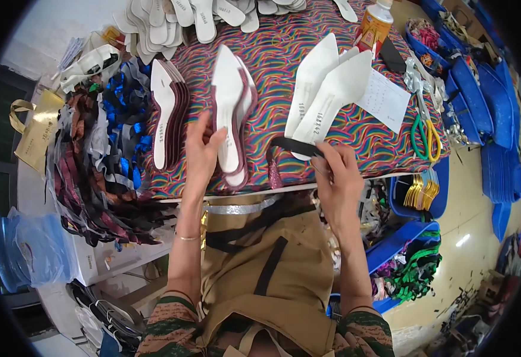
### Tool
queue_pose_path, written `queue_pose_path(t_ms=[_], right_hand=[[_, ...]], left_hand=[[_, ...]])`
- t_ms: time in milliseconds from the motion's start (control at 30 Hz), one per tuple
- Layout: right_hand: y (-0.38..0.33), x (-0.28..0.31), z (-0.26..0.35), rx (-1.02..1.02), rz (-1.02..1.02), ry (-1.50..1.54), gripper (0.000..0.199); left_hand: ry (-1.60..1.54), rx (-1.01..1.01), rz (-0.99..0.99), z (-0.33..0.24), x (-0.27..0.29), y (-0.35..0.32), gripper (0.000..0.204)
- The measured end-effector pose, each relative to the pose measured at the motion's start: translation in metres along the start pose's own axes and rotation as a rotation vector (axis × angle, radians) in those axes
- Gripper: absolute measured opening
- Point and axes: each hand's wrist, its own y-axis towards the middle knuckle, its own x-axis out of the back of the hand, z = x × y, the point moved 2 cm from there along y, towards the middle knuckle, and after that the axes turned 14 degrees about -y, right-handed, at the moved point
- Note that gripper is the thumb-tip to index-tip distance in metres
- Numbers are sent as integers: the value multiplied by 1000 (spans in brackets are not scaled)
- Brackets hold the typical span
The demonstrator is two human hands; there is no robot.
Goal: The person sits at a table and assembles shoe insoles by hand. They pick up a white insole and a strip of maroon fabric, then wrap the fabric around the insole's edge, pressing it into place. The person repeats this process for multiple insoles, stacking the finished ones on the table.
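White pointed shoe insoles with wine-red edging lie in a small pile in the middle of the patterned cloth. My left hand [202,149] closes on the left edge of the top insole [228,98], its thumb on the upper face. That insole's tip is slightly blurred. In my right hand [339,181] a black strip [296,145] is pinched between thumb and fingers; a glittery dark pink strip [275,174] hangs at its left end. Behind that hand, plain white insoles [339,89] overlap on the cloth. A neat stack of edged insoles [164,113] lies left of my left hand.
A heap of white insoles [204,21] covers the back. Ribbon strips [103,149] drape over the left side. On the right are a bottle [375,27], a paper sheet [385,101] and scissors [422,128]. Blue bins [403,244] stand beyond the right edge.
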Motion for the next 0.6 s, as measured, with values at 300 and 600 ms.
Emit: queue_pose_path(t_ms=[300, 600], right_hand=[[5, -17, -17, 165, 93, -10, 38], [-63, 32, -77, -256, -18, 173, 11]], left_hand=[[165, -398, -44, -48, -22, -69, 30], [489, -121, 561, -5, -44, -165, 14]])
